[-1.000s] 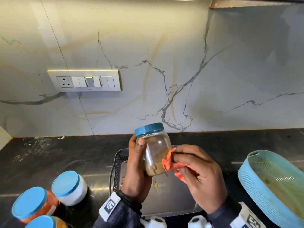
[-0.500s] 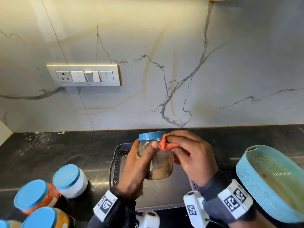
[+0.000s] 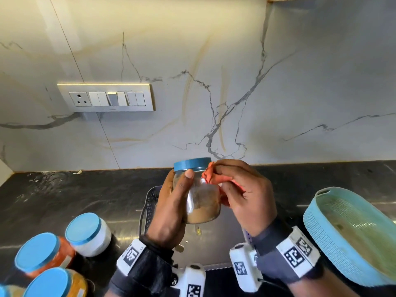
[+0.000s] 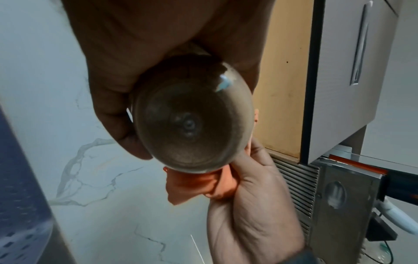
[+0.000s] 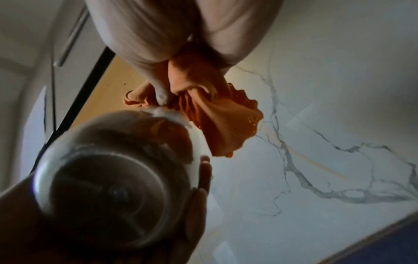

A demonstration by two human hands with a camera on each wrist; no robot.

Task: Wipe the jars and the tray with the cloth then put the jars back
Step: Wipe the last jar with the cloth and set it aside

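Note:
A clear jar [image 3: 202, 200] with a blue lid and brown powder is held upright above the dark mesh tray [image 3: 150, 202]. My left hand [image 3: 173, 202] grips it round its left side; its round base fills the left wrist view [image 4: 192, 117] and shows in the right wrist view [image 5: 113, 187]. My right hand [image 3: 242, 189] pinches a bunched orange cloth [image 3: 214, 176] against the jar's upper right side, just under the lid. The same cloth [image 4: 192, 184] [image 5: 214, 114] shows in both wrist views.
Three blue-lidded jars stand on the black counter at the lower left: a white one [image 3: 87, 232], an orange-red one [image 3: 42, 254] and a yellow one [image 3: 57, 281]. A light blue basket [image 3: 353, 234] lies at the right. A switch panel [image 3: 107, 97] sits on the marble wall.
The cloth has gone from the jar's lower right side up to just under the lid. My left hand has kept hold of the jar and tilted it back upright.

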